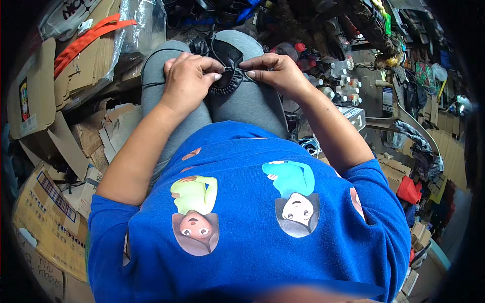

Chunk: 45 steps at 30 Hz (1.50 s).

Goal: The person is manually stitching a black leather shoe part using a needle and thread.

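Observation:
On my grey-trousered lap lies a black object (228, 54), smooth and dark in its upper part. Along its lower end runs a curved, ridged edge (226, 90) like a coil or gathered band; its exact kind I cannot tell. My left hand (188, 77) is closed, thumb and forefinger pinching a thin dark cord at the object's left side. Opposite it, my right hand (273, 73) pinches the cord at the right side, fingertips a short gap from the left ones. A thin black cord (153, 85) crosses my left thigh and passes behind the left hand.
Flattened cardboard boxes (50, 222) are heaped at the left, with a red-orange strap (93, 38) and clear plastic (144, 25) above. Several plastic bottles (346, 88) lie right of my knees. A red bag (409, 190) and mixed scrap crowd the far right.

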Available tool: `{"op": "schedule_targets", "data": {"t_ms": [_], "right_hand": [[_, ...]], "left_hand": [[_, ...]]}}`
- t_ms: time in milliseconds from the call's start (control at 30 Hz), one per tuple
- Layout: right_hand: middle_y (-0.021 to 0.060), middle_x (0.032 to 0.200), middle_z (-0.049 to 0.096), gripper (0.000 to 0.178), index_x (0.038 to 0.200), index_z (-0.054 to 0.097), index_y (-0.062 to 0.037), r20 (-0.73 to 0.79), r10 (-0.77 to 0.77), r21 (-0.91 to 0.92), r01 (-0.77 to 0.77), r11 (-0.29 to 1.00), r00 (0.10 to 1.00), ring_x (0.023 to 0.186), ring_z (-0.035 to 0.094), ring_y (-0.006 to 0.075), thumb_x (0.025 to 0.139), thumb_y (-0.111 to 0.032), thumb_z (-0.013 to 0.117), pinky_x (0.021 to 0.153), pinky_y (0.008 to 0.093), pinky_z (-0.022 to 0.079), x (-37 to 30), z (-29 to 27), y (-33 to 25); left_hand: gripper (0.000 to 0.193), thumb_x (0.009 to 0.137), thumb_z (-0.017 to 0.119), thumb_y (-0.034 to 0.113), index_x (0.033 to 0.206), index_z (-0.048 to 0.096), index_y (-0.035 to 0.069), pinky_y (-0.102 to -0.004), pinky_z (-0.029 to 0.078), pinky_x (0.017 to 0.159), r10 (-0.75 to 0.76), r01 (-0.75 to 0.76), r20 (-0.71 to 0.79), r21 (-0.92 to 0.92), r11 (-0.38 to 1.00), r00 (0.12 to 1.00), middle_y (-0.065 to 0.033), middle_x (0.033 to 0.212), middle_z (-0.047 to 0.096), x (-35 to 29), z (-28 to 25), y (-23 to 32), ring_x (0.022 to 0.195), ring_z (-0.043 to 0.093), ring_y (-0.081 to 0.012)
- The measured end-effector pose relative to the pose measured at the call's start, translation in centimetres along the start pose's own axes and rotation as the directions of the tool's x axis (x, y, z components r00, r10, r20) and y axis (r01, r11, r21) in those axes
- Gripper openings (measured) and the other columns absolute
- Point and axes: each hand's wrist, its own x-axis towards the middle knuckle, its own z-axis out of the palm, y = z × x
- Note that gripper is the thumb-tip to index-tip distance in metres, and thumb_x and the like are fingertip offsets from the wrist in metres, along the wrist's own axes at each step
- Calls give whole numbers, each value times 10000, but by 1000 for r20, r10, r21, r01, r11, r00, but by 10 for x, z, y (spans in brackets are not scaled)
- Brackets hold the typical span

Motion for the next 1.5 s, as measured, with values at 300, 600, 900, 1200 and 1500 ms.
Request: {"op": "schedule_targets", "data": {"t_ms": [300, 600, 900, 1200, 1500], "right_hand": [[20, 937, 672, 217, 1035, 662, -6, 115, 13, 153, -30, 988, 993, 860, 597, 65, 841, -102, 681, 782, 220, 488, 24, -12, -9], [-27, 748, 629, 134, 853, 655, -26, 226, -47, -316, 119, 941, 973, 703, 548, 64, 803, -131, 721, 678, 233, 455, 39, -19, -27], [-45, 838, 540, 190, 900, 620, -54, 132, -70, 5, 70, 998, 989, 765, 502, 59, 819, -194, 719, 717, 225, 418, 24, -34, 0], [12, 926, 568, 130, 829, 624, -36, 68, -73, 6, 73, 997, 995, 886, 532, 107, 844, -153, 678, 786, 258, 421, -14, -57, -20], [103, 944, 601, 151, 887, 655, -59, 68, -410, -777, 305, 550, 910, 878, 613, 255, 820, -194, 655, 795, 367, 486, 20, -47, -55]], "left_hand": [[174, 736, 725, 224, 874, 664, 139, -362, 296, 842, -212, 235, 194, -106, 966, 958, 2, 752, 673, 26, 9, 1, 790, 635, -164], [123, 754, 687, 165, 830, 641, 80, -390, 420, 790, 169, -178, 237, 14, 984, 957, -63, 785, 623, 41, -11, 7, 822, 595, -261], [101, 833, 588, 126, 906, 579, 57, -404, 437, 764, 154, -179, 237, 86, 980, 959, -106, 823, 604, 22, -19, -1, 844, 570, -311], [143, 863, 529, 126, 970, 585, 49, -451, 479, 737, 98, -98, 358, -19, 995, 929, -182, 848, 643, 32, -12, 11, 835, 617, -369], [105, 832, 540, 101, 918, 563, 45, -469, 455, 738, 220, -243, 269, 52, 969, 937, -199, 817, 597, 27, -6, 7, 821, 575, -378]]}}
